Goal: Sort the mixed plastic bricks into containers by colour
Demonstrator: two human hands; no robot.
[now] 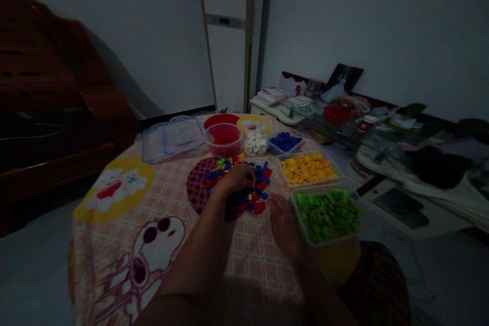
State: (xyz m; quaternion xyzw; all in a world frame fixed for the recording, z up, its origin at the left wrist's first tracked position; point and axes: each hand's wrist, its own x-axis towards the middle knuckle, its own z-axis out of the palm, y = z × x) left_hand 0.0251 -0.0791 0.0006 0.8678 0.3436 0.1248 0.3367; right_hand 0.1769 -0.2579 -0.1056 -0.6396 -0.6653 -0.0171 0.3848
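My left hand (239,178) reaches over a mixed pile of toy building bricks (250,198), mostly blue and red with a few yellow and green. Its fingers are curled down at the pile, and whatever they hold is hidden. To the right of the pile, my right hand (283,221) lies on the patterned tablecloth (252,260) with its fingers stretched out. Close beside it stands a clear tub (305,242) full of green bricks (328,214). Behind that, yellow bricks (305,168) fill another tub.
Farther back are blue bricks (284,141) in a small tub, a heap of white bricks (255,143) and a round tub (223,148) with red bricks. Clear lids with blue rims (173,137) lie at the back left. A cluttered glass-topped stand (324,122) is off to the right.
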